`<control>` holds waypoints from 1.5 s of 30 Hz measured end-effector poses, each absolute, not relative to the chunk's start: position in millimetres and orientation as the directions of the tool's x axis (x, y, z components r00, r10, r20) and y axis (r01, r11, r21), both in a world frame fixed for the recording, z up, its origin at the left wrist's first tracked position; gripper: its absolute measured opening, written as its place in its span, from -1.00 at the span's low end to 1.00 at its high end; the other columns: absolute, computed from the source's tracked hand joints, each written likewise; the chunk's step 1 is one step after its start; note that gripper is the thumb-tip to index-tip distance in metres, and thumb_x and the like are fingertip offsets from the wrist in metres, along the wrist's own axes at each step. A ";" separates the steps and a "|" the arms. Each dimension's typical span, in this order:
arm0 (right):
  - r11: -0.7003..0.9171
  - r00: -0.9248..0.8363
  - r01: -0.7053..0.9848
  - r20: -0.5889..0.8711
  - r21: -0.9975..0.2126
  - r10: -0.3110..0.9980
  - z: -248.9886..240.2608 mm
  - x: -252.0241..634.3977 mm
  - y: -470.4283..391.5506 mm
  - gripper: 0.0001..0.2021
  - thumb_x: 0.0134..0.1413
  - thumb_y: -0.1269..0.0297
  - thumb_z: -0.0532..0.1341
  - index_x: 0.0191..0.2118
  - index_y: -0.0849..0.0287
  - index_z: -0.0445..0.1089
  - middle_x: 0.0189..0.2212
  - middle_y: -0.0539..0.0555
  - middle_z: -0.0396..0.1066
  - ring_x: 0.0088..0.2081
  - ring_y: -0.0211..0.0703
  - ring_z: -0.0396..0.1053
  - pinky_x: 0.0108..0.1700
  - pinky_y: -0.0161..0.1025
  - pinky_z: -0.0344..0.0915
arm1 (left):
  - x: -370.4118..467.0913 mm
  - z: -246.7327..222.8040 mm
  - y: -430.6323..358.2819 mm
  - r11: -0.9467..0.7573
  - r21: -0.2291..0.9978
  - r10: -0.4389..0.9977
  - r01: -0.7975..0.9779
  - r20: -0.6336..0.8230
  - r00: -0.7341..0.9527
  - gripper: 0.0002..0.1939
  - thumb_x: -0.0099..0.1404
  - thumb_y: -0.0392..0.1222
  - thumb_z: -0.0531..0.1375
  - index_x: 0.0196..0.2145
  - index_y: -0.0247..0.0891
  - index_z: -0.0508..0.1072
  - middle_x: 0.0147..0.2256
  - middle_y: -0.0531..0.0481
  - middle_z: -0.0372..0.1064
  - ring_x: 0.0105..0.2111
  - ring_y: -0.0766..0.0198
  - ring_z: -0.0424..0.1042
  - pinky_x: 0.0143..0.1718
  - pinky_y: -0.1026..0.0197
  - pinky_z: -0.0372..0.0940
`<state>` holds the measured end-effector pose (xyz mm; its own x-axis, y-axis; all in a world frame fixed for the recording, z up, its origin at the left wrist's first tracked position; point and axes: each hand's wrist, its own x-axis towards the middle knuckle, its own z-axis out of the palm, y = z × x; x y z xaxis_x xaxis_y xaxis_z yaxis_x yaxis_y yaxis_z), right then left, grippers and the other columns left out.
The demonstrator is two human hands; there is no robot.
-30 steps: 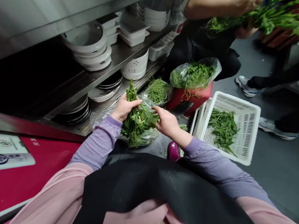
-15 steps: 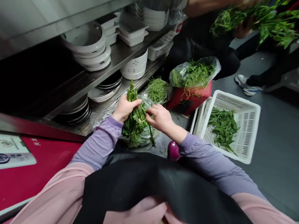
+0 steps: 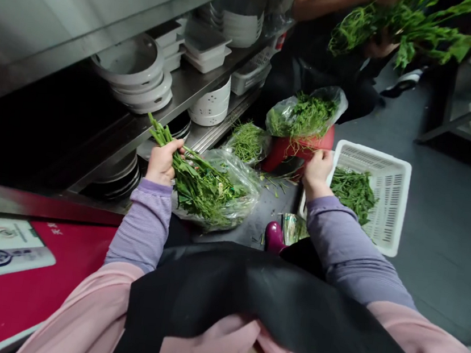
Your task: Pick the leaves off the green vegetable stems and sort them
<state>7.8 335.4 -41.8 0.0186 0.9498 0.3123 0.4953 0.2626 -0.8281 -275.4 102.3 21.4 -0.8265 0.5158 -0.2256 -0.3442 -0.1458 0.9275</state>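
Note:
My left hand (image 3: 164,161) is closed round the stems of a bunch of leafy greens (image 3: 193,186), whose leaves spread right over an open clear plastic bag (image 3: 246,192). At the left rim of the white basket (image 3: 398,202) is my right hand (image 3: 319,168), its fingers curled together; whatever they may hold is hidden. Cut greens (image 3: 354,192) lie inside that basket. Beyond my hands, a bag of thin green stems (image 3: 247,142) rests on the floor, and another bag of greens (image 3: 307,114) sits on a red stool (image 3: 279,150).
Metal shelves (image 3: 185,96) with stacked white bowls (image 3: 144,76) and plates run along the left. Another person's arm (image 3: 330,0) holds greens (image 3: 412,32) at the top. A red box (image 3: 76,248) is at lower left.
My right hand has moved right from the bunch to the basket's edge. My left hand has shifted left with the bunch, now tilted over the bag. A bystander's legs have moved at upper right.

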 end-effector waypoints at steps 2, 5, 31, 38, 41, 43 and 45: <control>0.235 0.092 0.571 0.346 -0.787 0.934 -38.6 16.6 351.8 -0.70 0.13 0.33 -0.18 -0.24 0.32 0.24 -0.31 0.21 0.31 -0.28 -0.20 0.23 -0.12 -0.14 0.17 | -281.3 21.0 100.9 -0.151 0.918 0.518 -0.367 -0.242 -0.820 -0.87 -0.14 -0.32 0.24 -0.63 -0.35 0.31 -0.73 0.11 0.21 -0.74 0.43 0.19 -0.70 0.37 0.17; 0.280 -0.047 0.584 0.312 -0.762 0.949 -36.0 0.8 352.3 -0.70 0.14 0.31 -0.11 -0.19 0.35 0.29 -0.23 0.27 0.34 -0.24 -0.22 0.25 -0.09 -0.19 0.17 | -286.4 18.6 101.2 -0.154 0.903 0.537 -0.401 -0.264 -0.801 -0.86 -0.14 -0.31 0.24 -0.61 -0.34 0.30 -0.72 0.12 0.20 -0.72 0.44 0.20 -0.69 0.38 0.19; -0.109 -0.955 0.230 -0.246 -0.967 0.168 -34.4 -50.6 197.8 -0.75 -0.09 0.21 0.24 -0.28 0.25 0.43 -0.52 -0.06 0.30 -0.54 -0.44 0.15 -0.44 -0.40 0.16 | -286.2 16.2 101.1 -0.248 0.858 0.759 -0.449 -0.117 -0.641 -0.82 0.03 -0.24 0.22 -0.56 -0.28 0.23 -0.64 0.17 0.13 -0.67 0.49 0.20 -0.55 0.36 0.27; -0.233 -0.965 0.209 -0.239 -0.950 0.108 -31.3 -57.2 189.0 -0.77 -0.16 0.24 0.30 -0.36 0.26 0.34 -0.54 -0.08 0.28 -0.51 -0.42 0.20 -0.41 -0.39 0.20 | -285.7 13.2 101.9 -0.268 0.844 0.794 -0.466 -0.081 -0.603 -0.81 0.03 -0.25 0.21 -0.57 -0.28 0.22 -0.63 0.15 0.13 -0.66 0.49 0.21 -0.56 0.37 0.27; -0.257 -0.963 0.207 -0.243 -0.944 0.117 -31.4 -59.4 185.6 -0.74 -0.20 0.26 0.31 -0.36 0.25 0.30 -0.56 -0.10 0.26 -0.53 -0.42 0.19 -0.45 -0.40 0.17 | -285.1 12.9 103.0 -0.257 0.846 0.788 -0.467 -0.096 -0.608 -0.82 0.03 -0.26 0.21 -0.57 -0.28 0.23 -0.64 0.15 0.13 -0.67 0.48 0.21 -0.55 0.37 0.27; -0.249 -0.958 0.211 -0.251 -0.945 0.141 -31.1 -60.0 184.7 -0.73 -0.23 0.26 0.33 -0.38 0.24 0.29 -0.58 -0.12 0.25 -0.55 -0.44 0.15 -0.48 -0.42 0.12 | -284.6 13.3 103.7 -0.232 0.855 0.778 -0.463 -0.123 -0.617 -0.82 0.03 -0.25 0.21 -0.56 -0.28 0.23 -0.64 0.16 0.13 -0.67 0.49 0.21 -0.54 0.38 0.27; -0.230 -0.952 0.221 -0.261 -0.948 0.162 -30.5 -59.7 184.9 -0.75 -0.25 0.25 0.33 -0.41 0.25 0.32 -0.59 -0.12 0.24 -0.56 -0.45 0.12 -0.51 -0.42 0.08 | -284.8 13.4 104.0 -0.213 0.867 0.761 -0.450 -0.141 -0.633 -0.83 0.03 -0.24 0.21 -0.55 -0.27 0.24 -0.64 0.16 0.14 -0.67 0.49 0.21 -0.52 0.39 0.28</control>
